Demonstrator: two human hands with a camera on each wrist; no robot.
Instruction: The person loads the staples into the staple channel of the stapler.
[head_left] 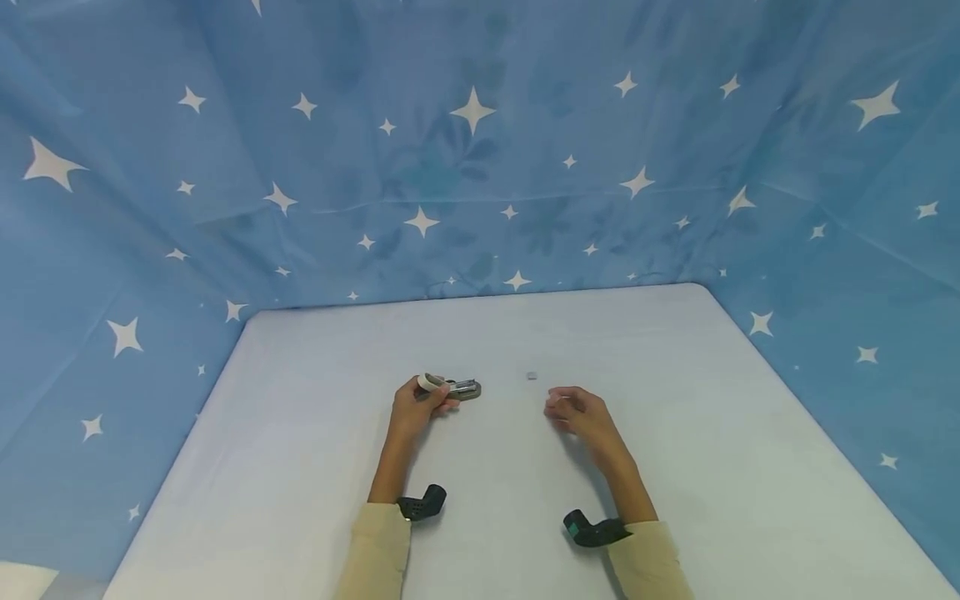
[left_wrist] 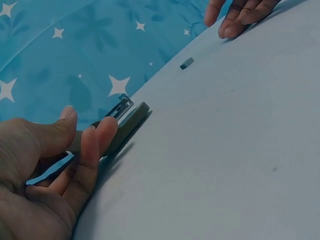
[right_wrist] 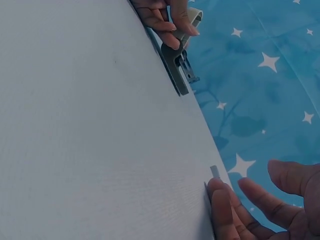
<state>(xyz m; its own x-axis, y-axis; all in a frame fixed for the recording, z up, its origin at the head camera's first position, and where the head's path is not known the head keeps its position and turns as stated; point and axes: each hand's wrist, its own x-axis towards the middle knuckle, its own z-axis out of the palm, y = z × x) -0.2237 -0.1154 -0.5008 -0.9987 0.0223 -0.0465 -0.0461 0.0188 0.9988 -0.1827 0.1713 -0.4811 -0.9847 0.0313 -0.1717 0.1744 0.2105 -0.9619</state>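
A stapler point(head_left: 470, 392) with a dark olive base and a cream top lies in the grip of my left hand point(head_left: 412, 412), left of the table's middle. Its top is swung back, baring the metal magazine point(left_wrist: 120, 108) in the left wrist view. Thumb and fingers pinch the stapler around its hinge end. To its right, a small grey strip of staples point(head_left: 532, 376) rests on the table, also seen as a little block point(left_wrist: 187, 63) from the left wrist. My right hand point(head_left: 588, 417) hovers just right of and nearer than the strip, fingers loosely bent and holding nothing.
A white-covered table point(head_left: 480, 333) spreads under both hands. Blue cloth point(head_left: 525, 167) with white stars hangs behind it and along both sides. Each wrist wears a black camera, such as the right one point(head_left: 596, 531). A pale object point(head_left: 26, 581) shows at the lower left corner.
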